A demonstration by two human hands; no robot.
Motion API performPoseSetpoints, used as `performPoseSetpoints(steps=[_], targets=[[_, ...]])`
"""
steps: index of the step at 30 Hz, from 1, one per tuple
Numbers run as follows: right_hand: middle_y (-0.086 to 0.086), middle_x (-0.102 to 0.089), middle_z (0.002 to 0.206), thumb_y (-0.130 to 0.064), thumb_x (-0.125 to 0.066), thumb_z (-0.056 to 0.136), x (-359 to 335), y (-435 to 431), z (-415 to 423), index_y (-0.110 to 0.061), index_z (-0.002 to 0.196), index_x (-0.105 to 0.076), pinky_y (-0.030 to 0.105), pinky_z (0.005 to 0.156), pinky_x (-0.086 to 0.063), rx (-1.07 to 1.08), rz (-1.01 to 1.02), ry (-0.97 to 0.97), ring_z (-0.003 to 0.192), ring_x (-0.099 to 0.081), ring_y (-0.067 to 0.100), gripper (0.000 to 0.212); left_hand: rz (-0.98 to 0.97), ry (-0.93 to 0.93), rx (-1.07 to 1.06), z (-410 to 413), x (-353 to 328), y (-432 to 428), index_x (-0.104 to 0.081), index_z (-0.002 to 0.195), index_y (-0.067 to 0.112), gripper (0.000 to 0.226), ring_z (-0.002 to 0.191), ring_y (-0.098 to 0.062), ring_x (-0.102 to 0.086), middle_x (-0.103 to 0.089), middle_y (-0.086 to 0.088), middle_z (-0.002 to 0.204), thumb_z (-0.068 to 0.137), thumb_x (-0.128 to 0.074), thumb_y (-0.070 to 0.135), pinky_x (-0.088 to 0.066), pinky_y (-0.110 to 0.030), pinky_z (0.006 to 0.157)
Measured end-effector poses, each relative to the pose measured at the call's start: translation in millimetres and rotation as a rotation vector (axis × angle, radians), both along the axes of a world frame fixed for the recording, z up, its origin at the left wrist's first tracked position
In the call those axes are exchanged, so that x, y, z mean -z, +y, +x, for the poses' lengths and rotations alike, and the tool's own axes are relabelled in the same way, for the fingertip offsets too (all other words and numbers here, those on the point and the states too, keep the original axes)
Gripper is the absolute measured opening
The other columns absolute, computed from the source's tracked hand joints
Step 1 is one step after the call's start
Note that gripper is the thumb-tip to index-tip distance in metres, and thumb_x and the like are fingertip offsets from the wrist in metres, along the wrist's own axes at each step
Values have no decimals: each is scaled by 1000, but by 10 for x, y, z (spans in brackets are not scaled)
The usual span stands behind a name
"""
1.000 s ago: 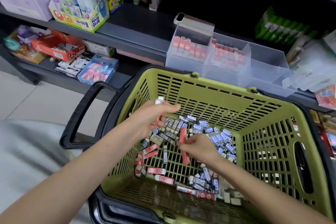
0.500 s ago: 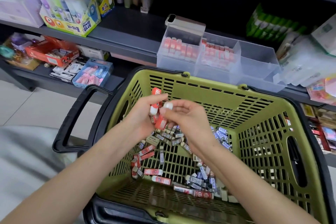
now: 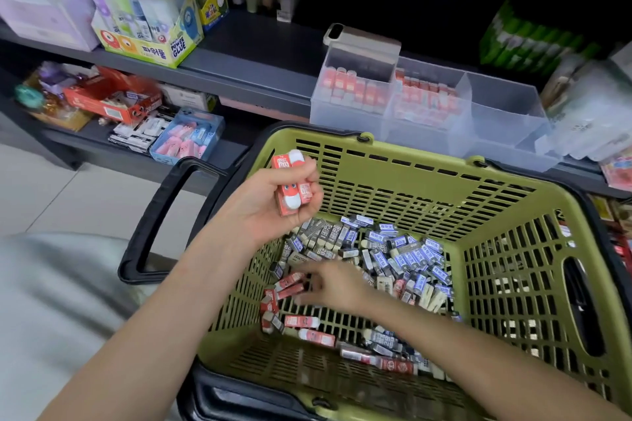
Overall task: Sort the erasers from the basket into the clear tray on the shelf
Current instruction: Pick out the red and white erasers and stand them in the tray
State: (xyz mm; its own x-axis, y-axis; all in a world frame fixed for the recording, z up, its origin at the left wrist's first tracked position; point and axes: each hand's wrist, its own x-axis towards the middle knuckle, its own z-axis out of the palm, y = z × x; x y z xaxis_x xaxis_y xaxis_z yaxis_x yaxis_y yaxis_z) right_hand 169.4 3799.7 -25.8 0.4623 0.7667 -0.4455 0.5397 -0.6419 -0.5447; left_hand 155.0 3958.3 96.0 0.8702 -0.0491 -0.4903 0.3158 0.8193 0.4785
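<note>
A: Half a sec earlier both hands met up by the basket's left wall. By this frame the right hand [image 3: 338, 284] had dropped back into the olive-green slatted plastic basket [image 3: 410, 188], over the loose red erasers [image 3: 290, 287] at the near-left of the pile.

B: And the left hand [image 3: 270, 208]?

A: Stayed up, fingers curled tight round a bundle of red-and-white paper-sleeved block erasers [image 3: 290, 188], ends poking out top & bottom.

B: Right hand got anything?

A: Couldn't tell, too blurred. Fingers looked stretched toward the reds, no clear pinch.

B: Tray?

A: Clear plastic three-compartment tray [image 3: 506, 120] sat on the dark grey shelf [image 3: 260, 79], just beyond the basket's far rim. Left & middle compartments held red erasers, right one looked bare.

B: So how to do the pick well?

A: IMO: reds only, skip the blue-and-grey sleeved erasers [image 3: 403, 256] heaped far-right. Pinch one by its long sides, lift it clear of the slats, then pass it across w/ sleeves lined up the same way. Left grip looked near full, so prob. best to unload at the tray soon, before one slipped.
</note>
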Motion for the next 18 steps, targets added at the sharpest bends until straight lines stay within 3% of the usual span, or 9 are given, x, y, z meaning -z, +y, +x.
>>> performPoseSetpoints(steps=[3,8,12,14,18], targets=[[-1,-70,99,-41,-65,84,287,91,-83,-30,135,-44,19,49,-42,-105,-105,-246,85,-68,18,56,42,7,-33,6,6,-13,-70,61,8,5,58,-16,-64,-63,-4,64,65,-72,8,-58,-34,60],[1,-67,88,-36,-55,92,488,156,-87,-14,126,-49,30,62,-52,-226,-98,-469,73,-65,22,41,94,53,-81,35,0,-15,-70,59,9,6,57,-15,-63,-62,-4,63,60,-76,9,-57,-31,59],[-5,-66,86,-34,-60,90,508,197,-42,-20,108,-60,24,58,-51,-199,-57,-431,75,-65,14,22,123,26,-130,45,0,-3,-60,73,10,21,56,-12,-58,-59,-2,64,60,-76,8,-52,-23,52],[-9,-64,86,-42,-62,86,403,113,5,-26,101,-63,15,52,-45,-84,29,-333,73,-62,7,21,88,16,-174,28,-5,3,-63,69,10,16,55,-13,-57,-58,-2,64,60,-75,6,-50,-22,51],[-17,-59,86,-46,-70,76,36,-201,159,-30,99,-65,11,58,-38,197,172,-148,72,-51,-5,28,-161,5,-299,8,-5,37,-69,54,6,10,56,-15,-61,-62,-5,64,63,-69,1,-54,-25,57]])
